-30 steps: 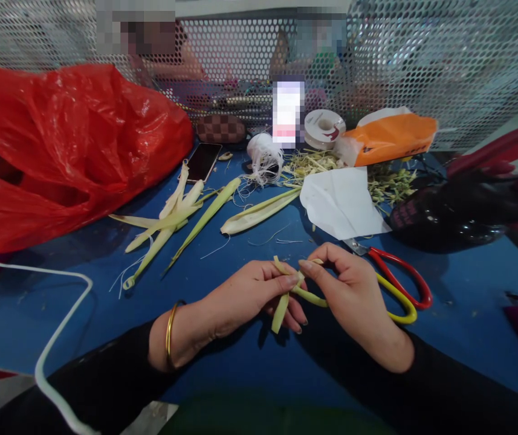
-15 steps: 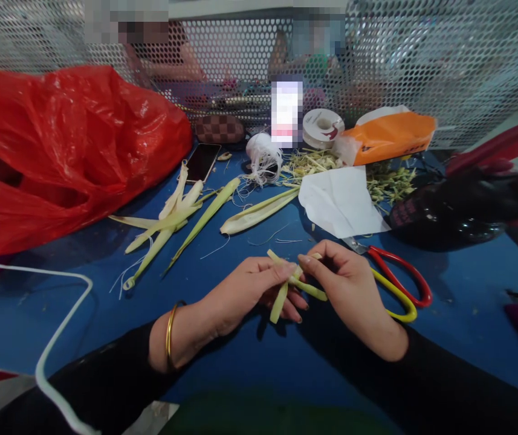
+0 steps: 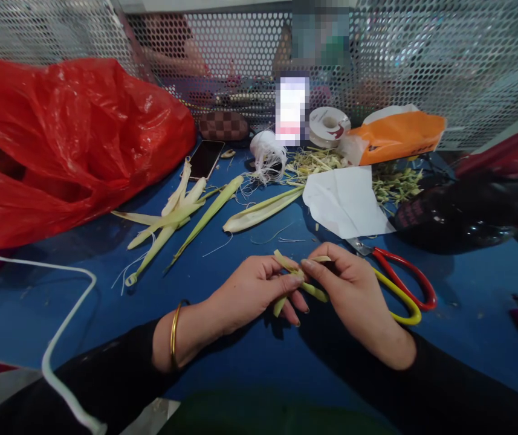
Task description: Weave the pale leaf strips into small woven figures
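My left hand (image 3: 259,287) pinches several crossed strips of pale green leaf (image 3: 314,292) between thumb and fingers, just above the blue table. Opposite it, my right hand (image 3: 353,290) is closed, with thumb and forefinger gripping one end of the same leaf strips; a pale strip end pokes out above the forefinger. The spot where the strips cross is partly covered by my left thumb. Scissors (image 3: 406,272) with one red and one yellow handle lie beside my right hand, partly behind it. Farther off rest a long green husk leaf (image 3: 207,217) and a hollow husk leaf (image 3: 263,210).
A red plastic bag (image 3: 72,151) fills the left. At the back are a phone (image 3: 205,160), white thread (image 3: 268,151), a ribbon spool (image 3: 329,125) and an orange packet (image 3: 401,139). White paper (image 3: 344,202) and a black shiny bag (image 3: 458,217) stand right. A white cable (image 3: 63,326) crosses front left.
The strips have turned slightly in my fingers, and the lower strip ends now show less. My right hand keeps its pinch at the crossing. The whole view has shifted a little.
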Tool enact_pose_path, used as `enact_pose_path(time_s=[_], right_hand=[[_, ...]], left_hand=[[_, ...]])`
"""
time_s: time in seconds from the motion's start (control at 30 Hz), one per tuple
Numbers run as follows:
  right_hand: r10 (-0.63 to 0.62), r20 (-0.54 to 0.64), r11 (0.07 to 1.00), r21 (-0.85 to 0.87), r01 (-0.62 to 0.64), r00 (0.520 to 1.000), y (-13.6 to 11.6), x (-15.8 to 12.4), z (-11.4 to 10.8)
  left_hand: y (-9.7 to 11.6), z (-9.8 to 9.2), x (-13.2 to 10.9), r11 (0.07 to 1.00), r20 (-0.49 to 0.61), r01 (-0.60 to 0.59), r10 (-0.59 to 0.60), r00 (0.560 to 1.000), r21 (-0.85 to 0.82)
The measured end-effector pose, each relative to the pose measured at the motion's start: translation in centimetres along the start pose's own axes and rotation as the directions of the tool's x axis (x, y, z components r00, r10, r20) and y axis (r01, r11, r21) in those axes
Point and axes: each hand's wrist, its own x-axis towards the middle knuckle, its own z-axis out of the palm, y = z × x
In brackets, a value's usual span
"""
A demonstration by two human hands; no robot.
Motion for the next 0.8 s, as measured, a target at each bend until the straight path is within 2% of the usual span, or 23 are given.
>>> enact_pose_path(time_s=[0.43, 0.8], right_hand=[[0.002, -0.034, 1.000, -0.001, -0.002, 0.999, -0.19, 0.07, 0.03], [0.017, 0.002, 0.998, 0.061, -0.017, 1.000, -0.16, 0.13, 0.08]], left_hand=[[0.15, 0.03, -0.10, 0.998, 0.035, -0.003, 0.001, 0.999, 0.063], [0.05, 0.12, -0.08, 0.998, -0.016, 0.023, -0.024, 1.000, -0.050]])
